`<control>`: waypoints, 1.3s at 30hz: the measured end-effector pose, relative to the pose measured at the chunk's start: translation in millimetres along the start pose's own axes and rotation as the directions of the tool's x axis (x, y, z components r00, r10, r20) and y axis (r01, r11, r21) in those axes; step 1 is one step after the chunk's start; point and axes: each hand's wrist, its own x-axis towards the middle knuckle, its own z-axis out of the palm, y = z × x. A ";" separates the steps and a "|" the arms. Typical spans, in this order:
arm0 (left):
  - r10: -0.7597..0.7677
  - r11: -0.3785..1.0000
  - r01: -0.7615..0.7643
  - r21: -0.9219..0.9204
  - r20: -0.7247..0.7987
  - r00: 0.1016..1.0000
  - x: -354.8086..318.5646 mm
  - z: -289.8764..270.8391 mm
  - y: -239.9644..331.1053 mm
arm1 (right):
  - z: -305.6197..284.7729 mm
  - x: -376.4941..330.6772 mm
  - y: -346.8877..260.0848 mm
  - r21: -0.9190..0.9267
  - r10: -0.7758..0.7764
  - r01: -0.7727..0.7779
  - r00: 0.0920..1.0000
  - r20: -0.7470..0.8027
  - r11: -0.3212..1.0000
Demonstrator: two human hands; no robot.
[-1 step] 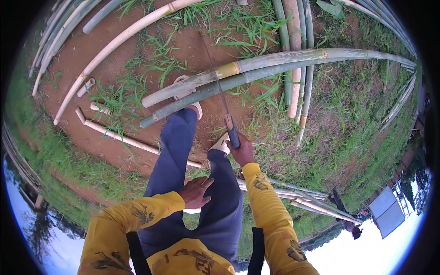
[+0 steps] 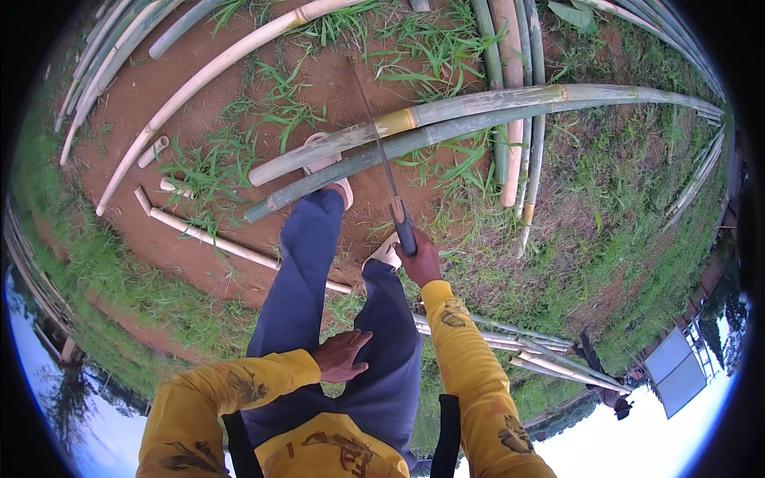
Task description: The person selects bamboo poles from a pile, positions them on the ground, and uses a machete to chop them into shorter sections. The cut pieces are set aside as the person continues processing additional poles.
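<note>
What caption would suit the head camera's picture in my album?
A handsaw in a person's right grip reaches across two bamboo poles over grass and reddish soil.

Cannot make out the teeth of the saw (image 2: 386,163) at upper centre, nor tell touch from gap between its blade and the two poles (image 2: 478,103). Cannot see the whole handle (image 2: 406,236) inside the right hand (image 2: 423,260) near centre, nor the palm of the left hand (image 2: 343,356) at lower centre. Partly hidden under the poles: the left shoe (image 2: 322,164). Cut off at the lower edge: both sleeves (image 2: 478,358); by the dark rim, upper left: a pile of poles (image 2: 100,72). Too small to tell, lower right: details of a person (image 2: 606,368).
</note>
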 end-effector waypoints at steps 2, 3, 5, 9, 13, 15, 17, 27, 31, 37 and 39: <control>-0.060 0.981 0.074 -0.178 0.084 0.995 -32.3 70.1 19.1 | 0.8 1.6 13.9 -0.053 -0.044 0.044 0.999 0.001 0.998; -0.120 0.951 0.150 -0.271 0.123 0.985 -46.6 94.0 33.2 | 0.0 8.3 17.5 -0.052 -0.035 0.035 0.999 0.018 0.998; -0.122 0.896 0.131 -0.424 0.050 0.991 -58.5 154.2 41.2 | -5.5 4.7 20.8 -0.066 0.025 -0.021 0.998 0.060 0.998; -0.119 0.817 0.069 -0.573 -0.050 0.992 -50.4 194.5 45.7 | -21.1 0.1 7.1 -0.105 0.056 -0.048 0.995 0.080 0.993; -0.070 0.852 0.076 -0.518 0.030 0.997 -61.9 169.5 46.6 | -27.9 -6.1 21.0 -0.076 0.013 -0.010 0.999 0.041 0.997; 0.032 0.863 0.019 -0.504 0.092 0.995 -71.0 138.4 48.6 | -29.9 -17.1 36.7 -0.079 0.101 -0.096 0.993 0.060 0.992; 0.185 0.852 -0.113 -0.511 0.091 0.979 -73.0 81.1 44.3 | -32.0 -19.5 47.7 -0.044 0.079 -0.079 0.997 0.000 0.996; 0.395 0.794 0.371 0.481 -0.873 0.286 163.5 -257.8 -161.7 | 14.9 -20.3 85.0 0.158 -0.074 0.117 0.964 -0.254 0.981; 0.263 0.827 0.387 0.408 -0.889 0.375 215.6 -314.8 -197.7 | 31.1 -26.1 127.8 -0.009 -0.267 0.291 0.864 -0.426 0.957; 0.089 0.829 0.436 0.351 -0.852 0.516 218.8 -335.6 -186.5 | 14.7 -44.7 174.4 -0.017 -0.282 0.354 0.714 -0.641 0.935; 0.067 0.829 0.441 0.345 -0.842 0.535 214.1 -330.1 -181.6 | 5.0 -46.3 186.1 -0.052 -0.330 0.401 0.664 -0.671 0.915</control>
